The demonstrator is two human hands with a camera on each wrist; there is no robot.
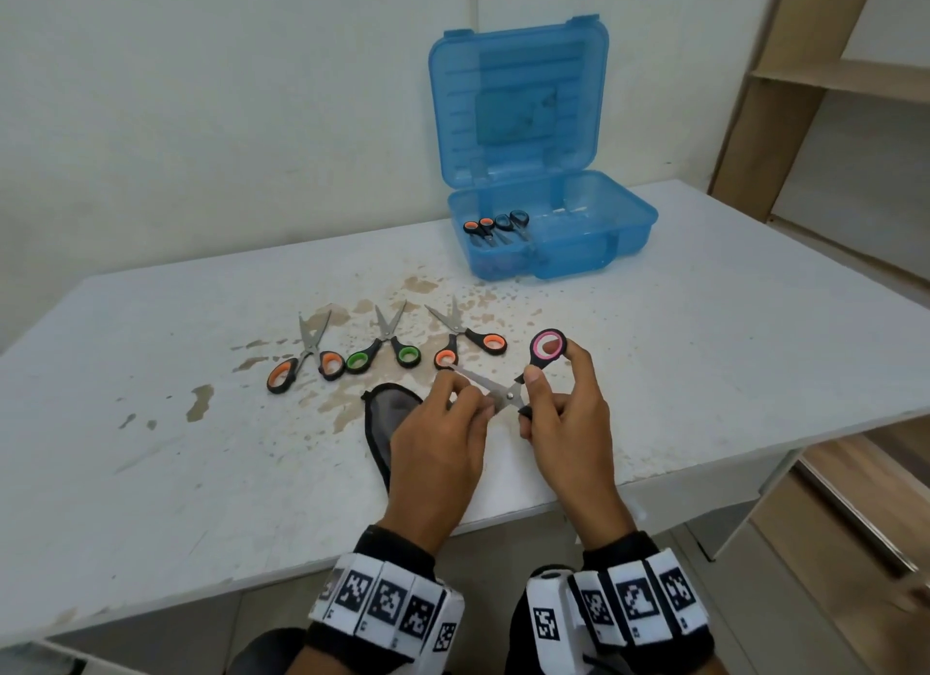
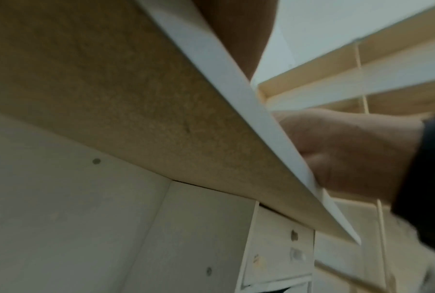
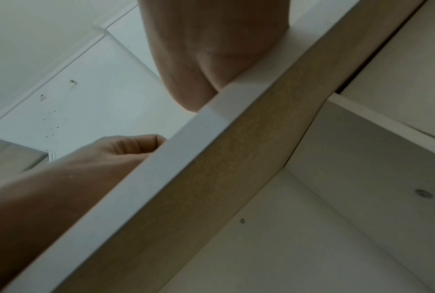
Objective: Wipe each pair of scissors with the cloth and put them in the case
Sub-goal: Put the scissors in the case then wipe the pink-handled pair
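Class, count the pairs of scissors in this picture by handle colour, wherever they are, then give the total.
Orange: 3
Green: 1
Pink: 1
Blue: 1
Total: 6

The case (image 1: 548, 231) stood at the table's (image 1: 704, 347) back, two scissors (image 1: 495, 226) inside. Three more (image 1: 385, 345) lay in a row before it; the cloth (image 1: 387, 423) lay nearer, under the hands.

Plain workroom or storeroom, bare white wall (image 1: 201, 96), stained and chipped white worktop (image 1: 704, 322), unfinished wooden shelves (image 1: 830, 78) at right, chipboard underside of worktop seen from wrist views
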